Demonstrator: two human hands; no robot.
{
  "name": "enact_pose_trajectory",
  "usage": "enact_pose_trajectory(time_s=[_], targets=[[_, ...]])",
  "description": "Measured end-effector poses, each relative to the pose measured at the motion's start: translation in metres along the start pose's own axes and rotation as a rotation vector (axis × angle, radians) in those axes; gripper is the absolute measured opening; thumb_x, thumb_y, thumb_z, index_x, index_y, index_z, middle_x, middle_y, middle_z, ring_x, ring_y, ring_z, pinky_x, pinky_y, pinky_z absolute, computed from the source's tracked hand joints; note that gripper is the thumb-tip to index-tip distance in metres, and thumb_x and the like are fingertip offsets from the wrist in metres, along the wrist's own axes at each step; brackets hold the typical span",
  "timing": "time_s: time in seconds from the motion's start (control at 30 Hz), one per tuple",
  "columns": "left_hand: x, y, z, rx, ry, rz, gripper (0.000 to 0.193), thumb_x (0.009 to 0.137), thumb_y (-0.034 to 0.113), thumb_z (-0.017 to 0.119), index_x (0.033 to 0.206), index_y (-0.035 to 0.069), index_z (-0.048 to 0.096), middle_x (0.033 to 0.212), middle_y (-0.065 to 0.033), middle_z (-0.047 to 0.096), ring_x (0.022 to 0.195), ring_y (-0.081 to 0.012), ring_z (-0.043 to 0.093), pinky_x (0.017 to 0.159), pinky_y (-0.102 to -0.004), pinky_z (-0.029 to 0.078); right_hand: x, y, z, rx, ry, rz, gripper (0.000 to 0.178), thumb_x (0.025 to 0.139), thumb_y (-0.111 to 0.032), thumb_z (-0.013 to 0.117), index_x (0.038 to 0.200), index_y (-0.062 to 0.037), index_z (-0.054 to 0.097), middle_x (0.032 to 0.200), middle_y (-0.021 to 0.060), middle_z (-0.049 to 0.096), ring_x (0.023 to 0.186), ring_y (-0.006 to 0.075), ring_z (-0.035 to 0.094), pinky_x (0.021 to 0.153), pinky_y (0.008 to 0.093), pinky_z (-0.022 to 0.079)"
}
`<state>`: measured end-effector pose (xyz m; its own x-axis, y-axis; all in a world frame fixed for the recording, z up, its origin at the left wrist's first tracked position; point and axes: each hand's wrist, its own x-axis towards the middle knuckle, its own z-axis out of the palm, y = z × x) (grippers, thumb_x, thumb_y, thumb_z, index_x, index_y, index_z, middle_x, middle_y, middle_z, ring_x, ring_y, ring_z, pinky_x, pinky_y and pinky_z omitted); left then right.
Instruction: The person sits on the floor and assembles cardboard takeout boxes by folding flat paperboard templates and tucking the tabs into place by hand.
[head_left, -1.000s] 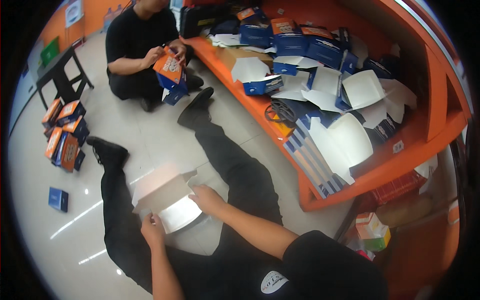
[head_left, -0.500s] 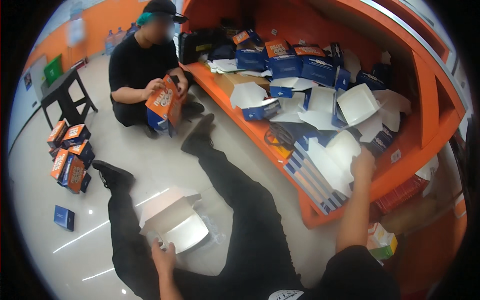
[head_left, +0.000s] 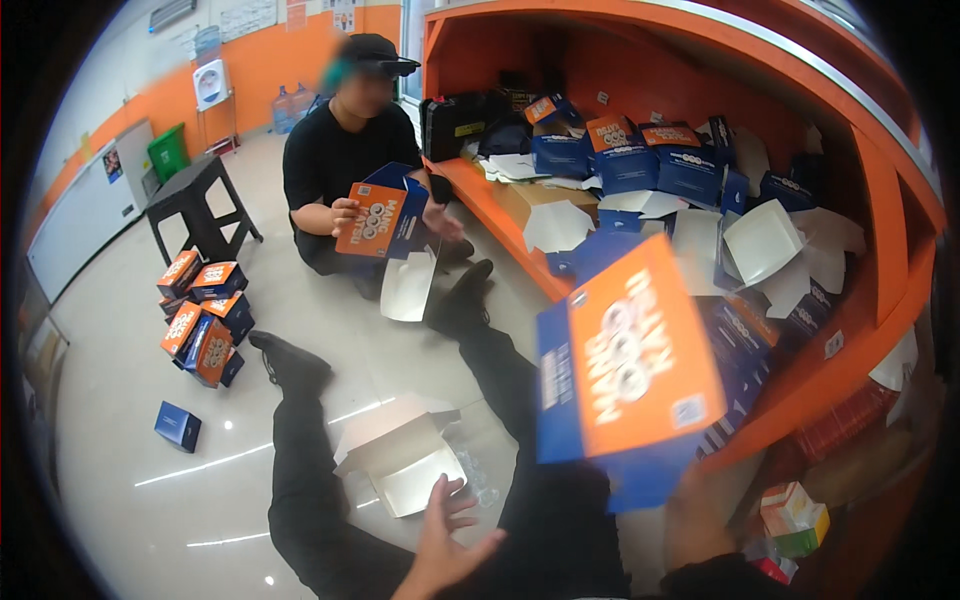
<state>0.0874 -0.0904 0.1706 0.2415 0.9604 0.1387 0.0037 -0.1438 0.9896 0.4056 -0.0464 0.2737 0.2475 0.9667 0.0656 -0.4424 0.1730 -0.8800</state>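
Note:
An orange and blue cardboard food box [head_left: 645,365], its lid flap loose, is raised in front of the shelf. My right hand [head_left: 697,520] grips its lower edge; the fingers are partly hidden behind it and blurred. Lower left of it, my left hand [head_left: 445,548] is open, fingers spread, holding nothing. Just beyond that hand, between my legs, an unfolded box [head_left: 410,465] lies on the floor with its white inside up. Clear crinkled plastic [head_left: 481,482] lies beside it.
A co-worker [head_left: 345,150] crouches ahead holding another orange and blue box [head_left: 385,222]. An orange shelf [head_left: 885,190] at right holds many unfolded boxes. Folded boxes [head_left: 208,345] are stacked on the left floor, near a black stool [head_left: 195,190]. One blue box [head_left: 178,426] sits apart.
My right hand has brought a box from the shelf toward my front. My left hand has let go of the floor box and moved right. The co-worker's box has opened out. The view has shifted.

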Motion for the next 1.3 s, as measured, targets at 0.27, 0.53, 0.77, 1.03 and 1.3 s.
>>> enact_pose_trajectory(time_s=[0.27,0.53,0.77,1.03,1.3], targets=[[-0.002,-0.015,0.015,-0.366,0.488,-0.014,0.105,0.077,0.004,0.080,0.153,0.017,0.009,0.141,-0.0148,0.038,0.130,-0.0294,0.045,0.099,-0.0481,0.052,-0.072,0.100,0.096,-0.957,-0.368,0.099,0.034,0.089,-0.021,0.071,0.118,-0.0020,0.068,0.106,0.0192,0.057,0.080,0.0279,0.064,0.075,0.0367,0.053],[-0.022,-0.010,-0.046,-0.628,0.495,-0.348,0.080,0.088,0.003,0.068,0.150,0.011,0.019,0.129,-0.0151,0.051,0.100,-0.0199,0.059,0.072,-0.0322,0.055,-0.061,0.087,0.108,-1.354,-0.870,-0.666,0.036,0.085,-0.037,0.074,0.114,-0.0156,0.072,0.126,0.0092,0.054,0.112,0.0214,0.054,0.083,0.0327,0.045],[-0.032,-0.015,-0.054,-0.569,0.102,-0.315,0.106,0.077,0.007,0.084,0.153,0.014,0.011,0.144,-0.0153,0.036,0.125,-0.0251,0.049,0.099,-0.0409,0.048,-0.056,0.114,0.095,-1.192,-0.953,-0.650,0.027,0.084,-0.035,0.074,0.100,-0.0136,0.071,0.083,-0.0014,0.065,0.077,0.0170,0.065,0.070,0.0327,0.046],[-0.035,-0.003,-0.055,-0.427,0.113,-0.176,0.127,0.065,0.001,0.089,0.155,0.007,0.000,0.154,-0.0159,0.023,0.142,-0.0296,0.033,0.116,-0.0459,0.032,-0.054,0.103,0.097,-0.986,-0.956,-0.623,0.035,0.077,-0.034,0.082,0.102,-0.0111,0.074,0.095,0.0064,0.068,0.089,0.0234,0.065,0.074,0.0342,0.048],[-0.049,-0.040,-0.073,-0.365,0.136,-0.116,0.127,0.079,0.054,0.077,0.158,-0.005,-0.002,0.162,-0.0198,0.021,0.149,-0.0269,0.024,0.120,-0.0380,0.020,-0.044,0.095,0.066,-0.697,-0.627,0.046,0.055,0.085,-0.022,0.081,0.131,0.0001,0.059,0.153,0.0241,0.033,0.138,0.0345,0.043,0.104,0.0421,0.050]])
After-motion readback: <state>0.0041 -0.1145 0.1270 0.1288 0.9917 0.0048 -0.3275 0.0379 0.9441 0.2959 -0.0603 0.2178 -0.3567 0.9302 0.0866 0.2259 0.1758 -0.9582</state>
